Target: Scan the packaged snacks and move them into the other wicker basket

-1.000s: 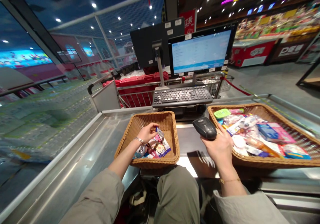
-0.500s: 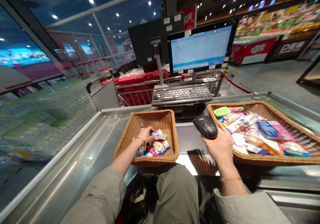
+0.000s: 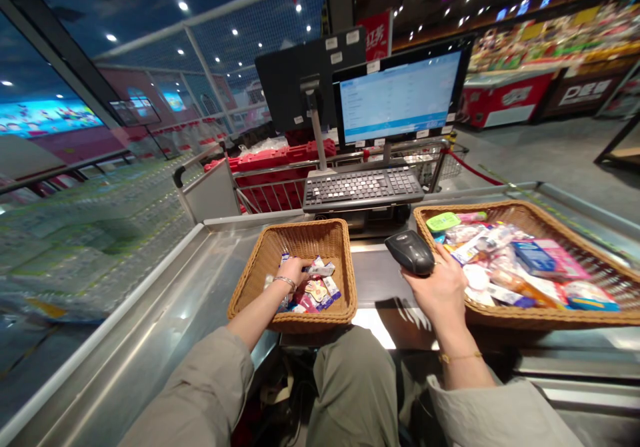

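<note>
My left hand (image 3: 294, 272) is down inside the smaller wicker basket (image 3: 241, 292), its fingers bunched at a small silvery packet (image 3: 320, 271). The fingertips are partly hidden among the packets. Several small wrapped packets (image 3: 316, 291) in white, purple and pink lie in a heap just right of and below the hand. My right hand (image 3: 440, 290) is wrapped round a black barcode scanner (image 3: 411, 252), held above the counter between the two baskets, with its head pointing left.
A larger wicker basket (image 3: 543, 318), filled with packaged goods, stands on the right. Behind the counter (image 3: 187, 287) are a keyboard (image 3: 363, 187), a lit monitor (image 3: 403, 97) and a second screen's dark back (image 3: 295, 87). Shopping carts (image 3: 273, 190) stand beyond; stacked bottle packs (image 3: 100, 234) are at left.
My left hand has shifted slightly left and down within the smaller basket, among the packets. The right hand and the scanner have stayed nearly still.
</note>
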Available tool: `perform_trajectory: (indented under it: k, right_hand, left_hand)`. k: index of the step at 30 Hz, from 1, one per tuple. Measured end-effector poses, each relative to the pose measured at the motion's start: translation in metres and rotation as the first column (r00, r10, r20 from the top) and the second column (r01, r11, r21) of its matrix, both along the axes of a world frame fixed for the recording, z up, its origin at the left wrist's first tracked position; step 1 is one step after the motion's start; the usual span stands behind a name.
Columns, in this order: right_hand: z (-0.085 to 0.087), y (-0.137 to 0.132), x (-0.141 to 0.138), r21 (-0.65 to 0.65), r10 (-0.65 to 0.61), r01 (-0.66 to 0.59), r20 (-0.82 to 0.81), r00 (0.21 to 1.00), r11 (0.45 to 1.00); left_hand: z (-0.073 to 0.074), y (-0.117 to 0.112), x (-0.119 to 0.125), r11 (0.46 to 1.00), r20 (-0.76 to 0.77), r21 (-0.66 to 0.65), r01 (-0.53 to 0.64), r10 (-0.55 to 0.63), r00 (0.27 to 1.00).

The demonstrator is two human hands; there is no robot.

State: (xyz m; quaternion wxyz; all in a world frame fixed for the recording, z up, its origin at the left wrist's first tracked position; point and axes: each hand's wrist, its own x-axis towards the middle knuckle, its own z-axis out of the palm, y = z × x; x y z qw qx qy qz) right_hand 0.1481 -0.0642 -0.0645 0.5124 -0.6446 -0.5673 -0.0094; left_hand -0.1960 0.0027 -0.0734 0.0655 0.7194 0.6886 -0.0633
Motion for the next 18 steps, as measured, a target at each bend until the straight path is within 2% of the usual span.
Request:
perform_trajectory:
  k: [10,18]
  right_hand:
    - [-0.004,0.001,0.002,-0.010,0.000,0.000,-0.001,1.000,1.000]
    - [0.000,0.000,0.000,-0.018,0.016,-0.016,0.005,1.000,1.000]
  left_hand:
    - [-0.001,-0.003,0.005,1.000,-0.073,-0.016,0.000,-0.001,0.997]
    - [0.007,-0.003,0.002,0.995,0.023,0.042,-0.088,0.087,0.996]
